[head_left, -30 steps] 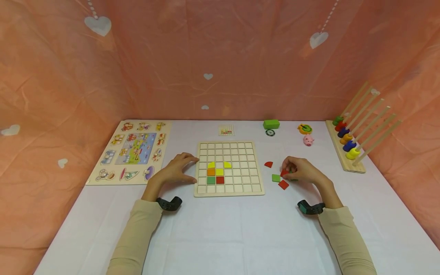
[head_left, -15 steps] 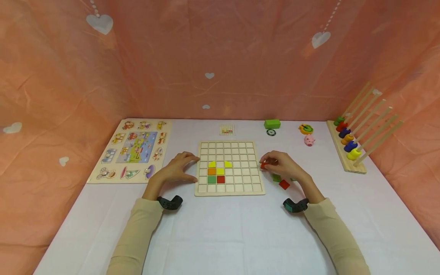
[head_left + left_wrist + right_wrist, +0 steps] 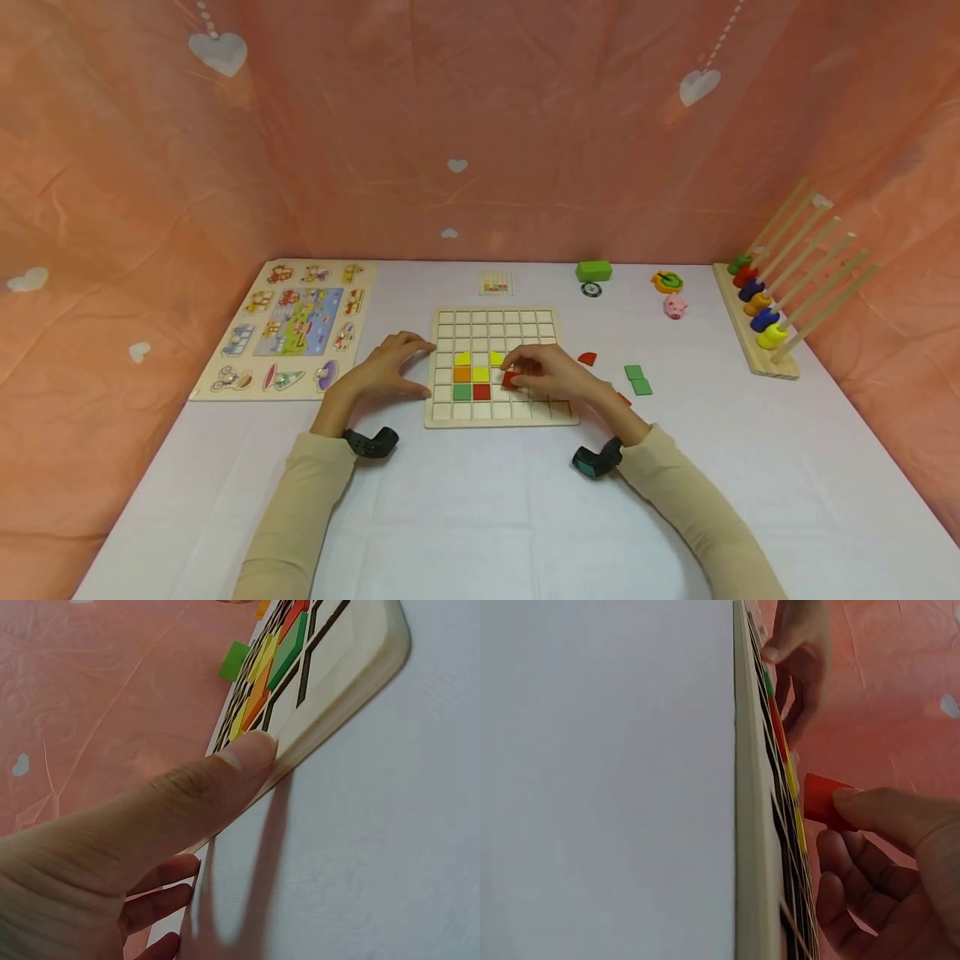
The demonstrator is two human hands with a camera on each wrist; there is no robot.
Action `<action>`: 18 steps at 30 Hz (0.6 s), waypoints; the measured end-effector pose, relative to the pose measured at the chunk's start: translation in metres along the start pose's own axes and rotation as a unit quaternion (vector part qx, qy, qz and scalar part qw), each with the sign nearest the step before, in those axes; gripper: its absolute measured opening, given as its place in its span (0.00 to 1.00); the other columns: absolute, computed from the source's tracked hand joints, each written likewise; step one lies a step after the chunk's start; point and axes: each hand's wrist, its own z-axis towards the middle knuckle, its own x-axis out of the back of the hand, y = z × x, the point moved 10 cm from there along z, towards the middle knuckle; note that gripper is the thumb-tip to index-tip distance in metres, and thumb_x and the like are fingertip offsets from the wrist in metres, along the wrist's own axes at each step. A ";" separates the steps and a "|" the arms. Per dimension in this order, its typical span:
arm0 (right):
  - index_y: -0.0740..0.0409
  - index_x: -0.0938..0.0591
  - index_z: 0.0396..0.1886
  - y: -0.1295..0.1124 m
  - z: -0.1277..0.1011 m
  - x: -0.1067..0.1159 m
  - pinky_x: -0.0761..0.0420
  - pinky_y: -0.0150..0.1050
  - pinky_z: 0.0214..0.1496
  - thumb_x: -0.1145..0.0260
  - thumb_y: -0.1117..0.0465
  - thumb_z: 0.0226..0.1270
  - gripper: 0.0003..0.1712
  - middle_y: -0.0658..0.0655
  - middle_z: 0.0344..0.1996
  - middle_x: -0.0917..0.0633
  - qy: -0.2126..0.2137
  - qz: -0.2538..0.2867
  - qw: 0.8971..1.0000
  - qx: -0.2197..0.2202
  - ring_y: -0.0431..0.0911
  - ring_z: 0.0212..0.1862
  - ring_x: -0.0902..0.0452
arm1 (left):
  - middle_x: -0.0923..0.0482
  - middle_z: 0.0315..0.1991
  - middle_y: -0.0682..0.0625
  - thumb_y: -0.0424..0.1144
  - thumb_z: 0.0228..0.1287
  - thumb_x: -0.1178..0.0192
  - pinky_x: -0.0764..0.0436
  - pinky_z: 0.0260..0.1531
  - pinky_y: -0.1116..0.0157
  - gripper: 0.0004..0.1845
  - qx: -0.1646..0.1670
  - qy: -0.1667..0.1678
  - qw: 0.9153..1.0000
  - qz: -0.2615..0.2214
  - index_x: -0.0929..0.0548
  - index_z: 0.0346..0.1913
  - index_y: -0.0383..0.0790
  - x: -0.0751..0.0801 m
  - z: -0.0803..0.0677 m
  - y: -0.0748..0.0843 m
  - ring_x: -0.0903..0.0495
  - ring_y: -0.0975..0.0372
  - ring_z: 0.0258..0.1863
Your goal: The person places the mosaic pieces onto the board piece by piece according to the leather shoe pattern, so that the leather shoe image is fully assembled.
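- Head view: a red tile (image 3: pixel 511 378) is pinched in the right hand (image 3: pixel 551 377) over the grid board (image 3: pixel 501 367), just right of the filled cells.
- Left hand (image 3: pixel 380 372): fingers relaxed and straight, the thumb is pressed on the board's left edge (image 3: pixel 330 724).
- Done, as judged: six cells are filled, with yellow, orange, green and red pieces.
- Left: most cells are bare; a red quarter-round (image 3: pixel 587 358) and green squares (image 3: pixel 637 379) lie on the desk (image 3: pixel 480 517) to the right.
- Writing: none can be read.
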 end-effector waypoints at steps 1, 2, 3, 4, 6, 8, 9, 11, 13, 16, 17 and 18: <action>0.59 0.19 0.43 -0.002 0.002 -0.003 0.24 0.30 0.37 0.34 0.65 0.60 0.11 0.51 0.34 0.18 -0.002 0.002 1.000 0.003 0.42 0.33 0.27 | 0.36 0.61 0.38 0.47 0.46 0.28 0.41 0.62 0.46 0.40 0.000 -0.001 1.000 0.000 0.30 0.63 0.38 0.000 0.000 0.000 0.39 0.47 0.61; 0.59 0.20 0.43 -0.003 0.003 -0.005 0.24 0.30 0.37 0.34 0.65 0.60 0.11 0.51 0.34 0.17 -0.004 0.005 1.000 0.005 0.42 0.34 0.27 | 0.36 0.61 0.38 0.47 0.45 0.28 0.40 0.61 0.46 0.40 -0.001 -0.001 1.000 -0.001 0.30 0.63 0.38 0.000 0.000 0.001 0.39 0.47 0.61; 0.58 0.20 0.43 -0.004 0.004 -0.007 0.24 0.30 0.38 0.34 0.65 0.60 0.11 0.51 0.34 0.17 -0.008 0.006 1.000 0.006 0.42 0.34 0.27 | 0.36 0.61 0.38 0.47 0.45 0.28 0.40 0.61 0.46 0.40 -0.002 0.000 1.000 -0.001 0.30 0.63 0.38 0.000 0.000 0.001 0.39 0.47 0.60; 0.58 0.20 0.42 -0.005 0.005 -0.009 0.24 0.30 0.38 0.34 0.65 0.60 0.10 0.51 0.34 0.17 -0.011 0.006 1.000 0.005 0.42 0.34 0.27 | 0.36 0.61 0.38 0.47 0.45 0.28 0.40 0.61 0.46 0.40 -0.003 0.000 1.000 -0.001 0.29 0.63 0.38 0.000 0.000 0.002 0.39 0.47 0.60; 0.57 0.20 0.42 -0.005 0.007 -0.013 0.24 0.30 0.38 0.34 0.65 0.61 0.10 0.51 0.35 0.17 -0.019 0.001 1.000 0.000 0.41 0.34 0.27 | 0.36 0.60 0.38 0.46 0.45 0.28 0.40 0.61 0.46 0.40 -0.005 0.001 1.000 -0.001 0.29 0.63 0.38 0.001 0.000 0.003 0.39 0.46 0.60; 0.58 0.20 0.42 -0.005 0.007 -0.015 0.24 0.30 0.37 0.35 0.66 0.61 0.09 0.51 0.35 0.17 -0.024 -0.006 1.000 -0.002 0.41 0.33 0.28 | 0.36 0.60 0.38 0.46 0.45 0.27 0.40 0.62 0.46 0.40 -0.006 0.002 1.000 -0.001 0.29 0.63 0.37 0.001 0.000 0.003 0.39 0.46 0.60; 0.58 0.19 0.42 -0.005 0.007 -0.015 0.24 0.30 0.37 0.35 0.66 0.61 0.09 0.51 0.35 0.17 -0.025 -0.010 1.000 -0.003 0.40 0.33 0.28 | 0.36 0.61 0.38 0.46 0.45 0.28 0.40 0.62 0.46 0.40 -0.005 0.001 1.000 0.001 0.29 0.63 0.37 0.001 0.000 0.004 0.39 0.46 0.60; 0.59 0.19 0.42 -0.005 0.007 -0.015 0.24 0.30 0.36 0.35 0.66 0.61 0.09 0.51 0.36 0.17 -0.024 -0.019 1.000 0.002 0.40 0.32 0.28 | 0.36 0.61 0.38 0.46 0.45 0.28 0.41 0.62 0.46 0.40 -0.005 0.000 1.000 0.001 0.29 0.63 0.37 0.001 0.000 0.004 0.39 0.46 0.60; 0.59 0.18 0.42 -0.005 0.007 -0.015 0.24 0.30 0.36 0.35 0.66 0.60 0.09 0.51 0.36 0.17 -0.021 -0.026 0.999 0.009 0.40 0.32 0.29 | 0.36 0.61 0.38 0.46 0.45 0.28 0.41 0.62 0.46 0.40 -0.003 0.000 1.000 0.000 0.29 0.63 0.38 0.000 -0.001 0.003 0.39 0.46 0.61; 0.57 0.17 0.42 -0.006 0.007 -0.016 0.25 0.30 0.36 0.34 0.64 0.61 0.09 0.50 0.36 0.18 -0.021 -0.045 0.999 0.018 0.40 0.33 0.29 | 0.36 0.61 0.38 0.46 0.45 0.28 0.41 0.62 0.45 0.40 -0.004 0.002 1.000 -0.002 0.29 0.63 0.38 0.001 -0.001 0.003 0.39 0.46 0.61; 0.56 0.17 0.42 -0.005 0.007 -0.016 0.25 0.30 0.36 0.34 0.63 0.61 0.09 0.49 0.35 0.18 -0.022 -0.050 0.998 0.017 0.40 0.34 0.29 | 0.36 0.61 0.38 0.46 0.45 0.28 0.41 0.62 0.45 0.40 -0.004 0.002 1.000 -0.002 0.29 0.63 0.38 0.001 -0.001 0.003 0.39 0.46 0.61; 0.56 0.16 0.41 -0.005 0.007 -0.017 0.25 0.30 0.36 0.34 0.63 0.60 0.09 0.49 0.35 0.18 -0.025 -0.052 0.998 0.016 0.40 0.34 0.29 | 0.36 0.61 0.38 0.46 0.45 0.27 0.41 0.62 0.45 0.40 -0.005 0.003 1.000 -0.003 0.29 0.63 0.37 0.001 -0.001 0.003 0.39 0.46 0.61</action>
